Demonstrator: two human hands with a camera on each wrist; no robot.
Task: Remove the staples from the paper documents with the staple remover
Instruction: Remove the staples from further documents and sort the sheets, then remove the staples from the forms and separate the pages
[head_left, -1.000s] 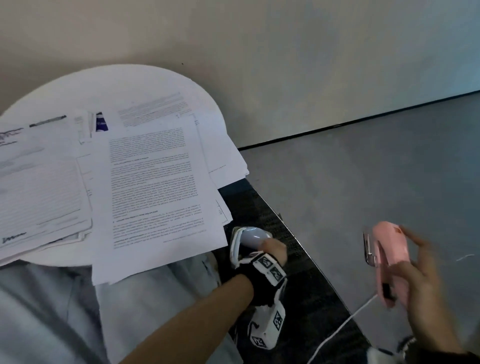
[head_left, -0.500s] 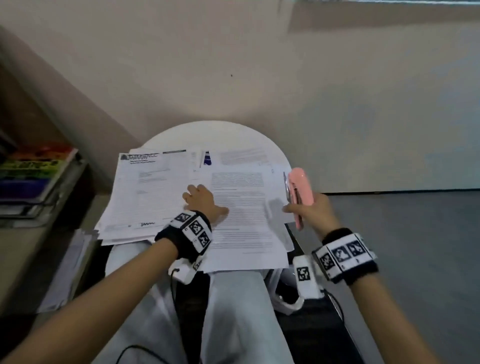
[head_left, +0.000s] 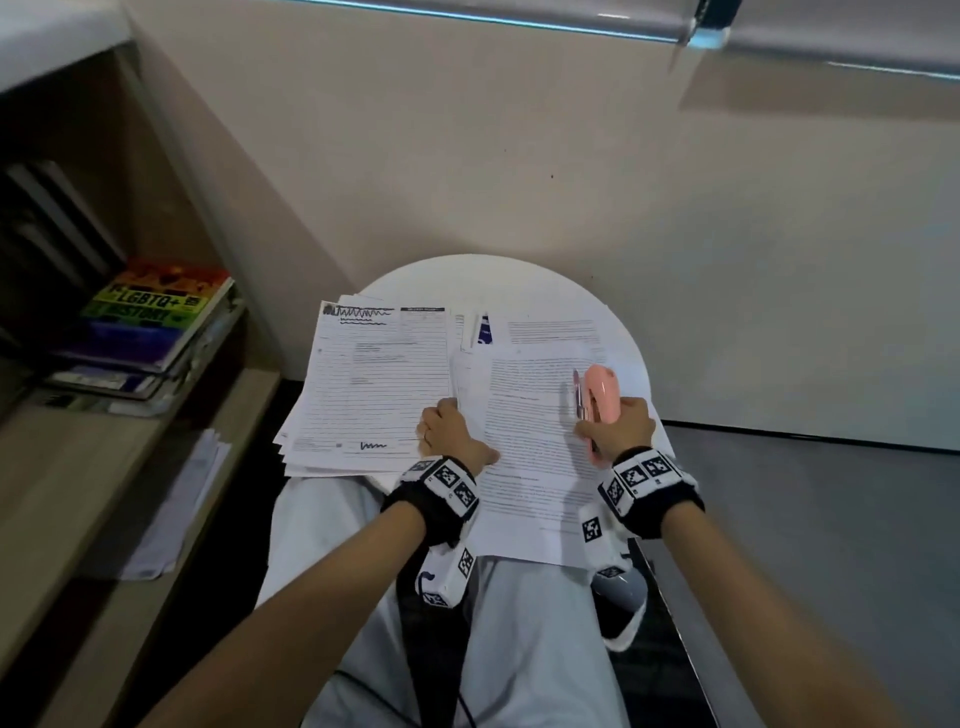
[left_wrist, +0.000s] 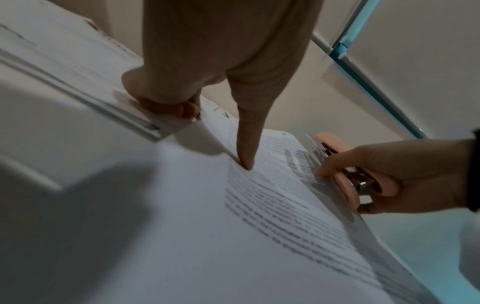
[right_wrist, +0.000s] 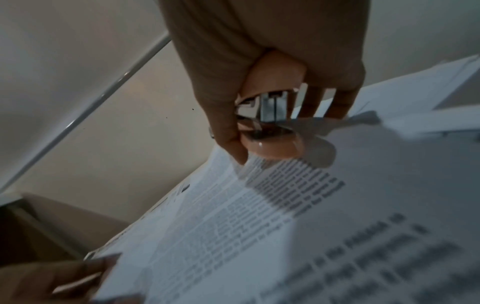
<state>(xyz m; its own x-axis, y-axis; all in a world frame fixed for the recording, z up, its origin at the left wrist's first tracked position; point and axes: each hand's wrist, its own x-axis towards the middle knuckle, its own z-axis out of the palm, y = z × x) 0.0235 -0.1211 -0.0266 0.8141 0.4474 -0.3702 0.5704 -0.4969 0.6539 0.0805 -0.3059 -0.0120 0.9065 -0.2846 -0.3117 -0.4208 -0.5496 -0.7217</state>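
Paper documents cover a round white table (head_left: 524, 280). A printed document (head_left: 530, 467) lies in the middle, with a lined stack (head_left: 369, 395) to its left. My left hand (head_left: 447, 428) sits at the printed document's left edge. Its thumb (left_wrist: 245, 156) presses on the page, and its curled fingers (left_wrist: 168, 109) lie at the page edge on the stack. My right hand (head_left: 618, 423) grips the pink staple remover (head_left: 602, 395) just above the document's right side, metal end (right_wrist: 267, 111) pointing away from me. No staple shows.
A shelf unit at the left holds a pile of books (head_left: 156, 322), and loose sheets (head_left: 176, 499) lie lower down. A beige wall stands right behind the table. Grey floor (head_left: 831, 519) lies to the right. My lap is under the table's near edge.
My view swung from the floor on the right to the table. My right hand carried the staple remover over the printed document. My left hand rose from my lap onto the papers.
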